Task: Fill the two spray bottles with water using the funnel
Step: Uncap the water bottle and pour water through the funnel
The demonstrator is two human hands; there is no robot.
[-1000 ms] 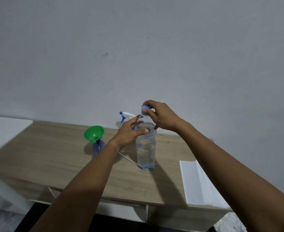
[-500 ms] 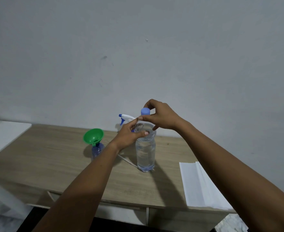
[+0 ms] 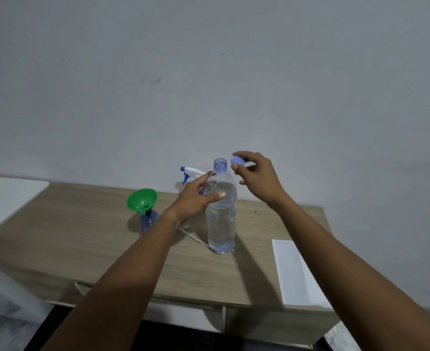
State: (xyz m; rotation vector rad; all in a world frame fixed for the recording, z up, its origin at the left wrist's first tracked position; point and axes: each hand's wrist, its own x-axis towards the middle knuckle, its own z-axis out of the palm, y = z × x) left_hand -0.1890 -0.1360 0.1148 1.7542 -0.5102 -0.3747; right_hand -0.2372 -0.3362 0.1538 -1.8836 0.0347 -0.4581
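Note:
A clear water bottle (image 3: pixel 221 219) stands upright mid-table, its neck uncapped. My left hand (image 3: pixel 196 196) grips its shoulder, thumb across the front. To the right of the neck, my right hand (image 3: pixel 255 177) pinches the blue cap (image 3: pixel 237 160) just clear of the opening. A green funnel (image 3: pixel 142 199) sits in the mouth of a small blue spray bottle (image 3: pixel 148 220) to the left. Behind my left hand, a white and blue trigger spray head (image 3: pixel 190 172) shows; what it sits on is hidden.
The wooden table (image 3: pixel 82 236) runs against a grey wall. A white sheet of paper (image 3: pixel 295 272) lies at its right front edge. A thin white tube (image 3: pixel 192 236) lies on the table beside the water bottle. A white surface (image 3: pixel 6 196) adjoins on the left.
My right hand has lifted the blue cap off the water bottle's neck and moved it right, exposing the open mouth. My left hand keeps its grip on the bottle.

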